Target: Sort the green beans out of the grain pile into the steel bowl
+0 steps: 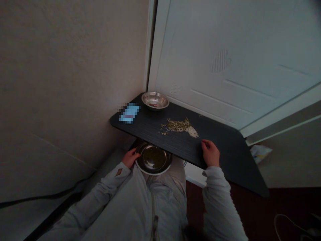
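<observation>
My left hand (130,158) is closed on the left rim of a metal bowl (165,169), thumb over the edge. Greenish-brown grains (153,158) lie inside this bowl, which sits on my lap below the table's front edge. On the dark table (225,150), my right hand (210,153) rests with its fingers curled together. Whatever those fingers may hold is too small to make out. Just left of their tips lies a small pile of pale grains (192,131), touching a spread of greenish-brown grains (178,125).
A second metal bowl (155,100) with a small reddish item inside stands at the table's back left corner. Beside it lies a blurred-out phone-like object (129,113). A wall (75,67) borders the left, a white door (225,50) the back.
</observation>
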The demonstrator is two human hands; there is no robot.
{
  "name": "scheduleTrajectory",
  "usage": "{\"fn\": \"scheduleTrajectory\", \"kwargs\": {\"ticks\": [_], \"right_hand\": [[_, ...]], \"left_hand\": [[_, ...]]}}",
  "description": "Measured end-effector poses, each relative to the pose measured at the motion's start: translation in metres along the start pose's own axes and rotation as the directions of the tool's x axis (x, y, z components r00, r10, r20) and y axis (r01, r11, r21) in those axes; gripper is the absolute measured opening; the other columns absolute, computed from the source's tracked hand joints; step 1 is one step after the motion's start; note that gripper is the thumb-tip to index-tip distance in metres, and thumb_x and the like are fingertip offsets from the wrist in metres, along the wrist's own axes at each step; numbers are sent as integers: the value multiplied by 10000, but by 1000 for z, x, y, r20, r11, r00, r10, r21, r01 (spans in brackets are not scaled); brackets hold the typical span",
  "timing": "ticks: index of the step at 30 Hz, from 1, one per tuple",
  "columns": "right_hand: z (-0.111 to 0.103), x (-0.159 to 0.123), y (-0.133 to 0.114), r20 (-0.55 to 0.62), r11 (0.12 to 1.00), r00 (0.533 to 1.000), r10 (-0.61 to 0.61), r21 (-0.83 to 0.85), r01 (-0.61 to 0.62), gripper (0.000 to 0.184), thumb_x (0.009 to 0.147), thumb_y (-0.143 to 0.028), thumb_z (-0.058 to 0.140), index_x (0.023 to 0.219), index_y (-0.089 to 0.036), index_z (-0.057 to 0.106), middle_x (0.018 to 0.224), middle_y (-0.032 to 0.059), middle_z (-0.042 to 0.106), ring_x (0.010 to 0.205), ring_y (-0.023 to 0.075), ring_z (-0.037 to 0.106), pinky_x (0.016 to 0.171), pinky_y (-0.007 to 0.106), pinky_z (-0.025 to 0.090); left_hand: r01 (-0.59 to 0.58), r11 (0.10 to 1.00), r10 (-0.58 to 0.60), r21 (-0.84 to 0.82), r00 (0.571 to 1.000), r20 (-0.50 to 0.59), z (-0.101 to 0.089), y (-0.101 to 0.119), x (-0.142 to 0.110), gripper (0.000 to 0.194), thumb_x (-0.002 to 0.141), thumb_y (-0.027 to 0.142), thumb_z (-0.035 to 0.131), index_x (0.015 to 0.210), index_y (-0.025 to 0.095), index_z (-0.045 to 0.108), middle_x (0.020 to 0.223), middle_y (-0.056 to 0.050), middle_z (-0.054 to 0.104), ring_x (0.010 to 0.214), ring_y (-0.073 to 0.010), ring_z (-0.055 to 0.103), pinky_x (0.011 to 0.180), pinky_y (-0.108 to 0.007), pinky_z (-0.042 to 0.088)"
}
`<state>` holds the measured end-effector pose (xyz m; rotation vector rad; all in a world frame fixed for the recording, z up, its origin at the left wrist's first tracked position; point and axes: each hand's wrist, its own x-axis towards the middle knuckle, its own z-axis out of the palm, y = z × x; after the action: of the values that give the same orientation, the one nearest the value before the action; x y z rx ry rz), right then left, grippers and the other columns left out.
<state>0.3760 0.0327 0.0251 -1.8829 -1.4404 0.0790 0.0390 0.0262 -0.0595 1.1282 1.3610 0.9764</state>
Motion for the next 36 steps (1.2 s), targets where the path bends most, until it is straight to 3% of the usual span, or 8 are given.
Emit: {"fn": "scheduleTrajectory", "kwargs": {"ticks": [3,5,7,10,15,24,30,36], "right_hand": [[2,2,-6,-124,994,991,49,102,-36,319,683,-346,422,855,-118,563,785,83,579,687,152,511,674,290,385],[8,3,-16,-135,979,988,73,200,-45,324,681,-358,430,857,-118,558,780,78,581,675,146,512,662,282,390],[17,5,-29,-75,954,995,62,296,-37,316,678,-363,439,853,-126,554,774,69,584,667,141,513,656,278,394],[38,8,-50,76,930,994,-72,366,40,281,684,-345,434,828,-142,563,788,62,592,683,143,519,681,284,392],[64,9,-68,124,938,980,-153,332,104,267,704,-300,395,851,-153,563,850,71,595,765,167,523,735,310,381],[60,6,-66,180,960,973,-144,264,93,261,705,-275,392,855,-154,568,840,64,599,733,165,525,710,295,385],[58,3,-67,275,927,947,-167,371,56,258,691,-306,418,850,-164,564,773,41,601,697,153,528,688,285,389],[60,3,-65,280,908,948,-149,419,19,256,688,-319,417,839,-165,556,733,33,595,696,151,527,692,287,384]], "left_hand": [[17,1000,-17,4,1000,-4,1,8,-3,341,521,271,513,817,128,605,716,-8,642,711,-195,566,678,-296,409],[28,1000,-28,8,1000,-14,2,14,-5,352,508,270,509,814,125,607,710,-8,642,718,-200,563,676,-293,409],[40,999,-40,7,999,-25,2,17,-6,351,500,268,508,805,124,607,704,-7,641,715,-201,562,669,-290,410],[53,999,-53,0,998,-30,3,17,-7,337,498,261,509,791,124,603,688,-6,638,700,-198,562,659,-290,412],[23,1000,-23,-12,999,-25,2,11,-5,302,510,263,512,768,131,596,667,-2,633,673,-186,562,640,-281,415],[12,1000,-12,13,1000,-5,-1,-4,3,307,541,267,524,803,127,601,703,-12,639,672,-183,566,664,-295,413],[33,999,-33,-1,999,-21,1,5,-2,354,517,269,539,832,123,609,677,-13,645,692,-200,571,676,-308,413],[53,998,-54,-29,998,-34,3,5,-3,325,514,248,548,810,128,609,684,-9,645,695,-197,571,673,-301,415]]}}
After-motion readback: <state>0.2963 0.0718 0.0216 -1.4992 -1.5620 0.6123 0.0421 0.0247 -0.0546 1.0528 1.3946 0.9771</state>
